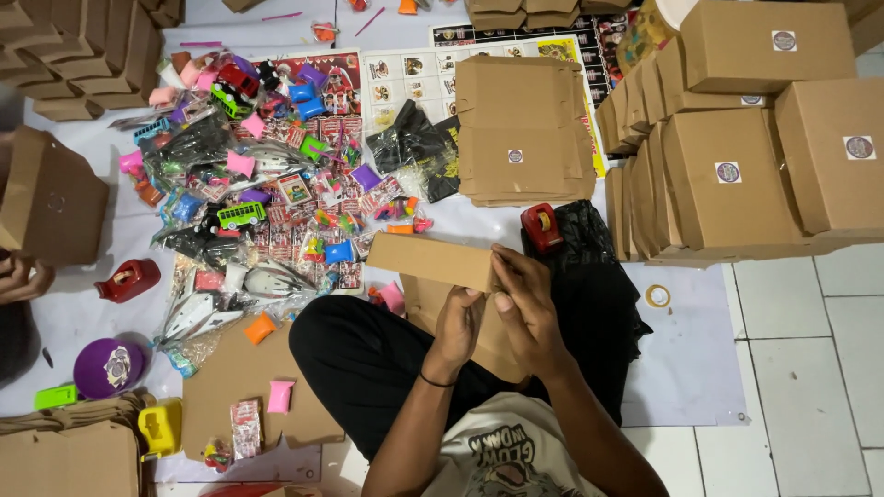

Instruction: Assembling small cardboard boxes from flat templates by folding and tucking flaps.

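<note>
1. We hold a cardboard box [433, 260] above our lap; left hand [458, 329] grips its lower edge, right hand [523, 308] is closed on its side.
2. Risk, as we judge it: uneven finger pressure could crease a flap or let the box slip onto the toy pile [267, 184].
3. Count: two red tape dispensers [542, 227], one tape roll [657, 295], one flat-box stack [522, 129].

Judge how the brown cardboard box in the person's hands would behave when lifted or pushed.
The cardboard box looks thin-walled and hollow, so probably light. Both the left hand and right hand grip it, suggesting panels may flex. Flat faces: unlikely to roll.
</note>
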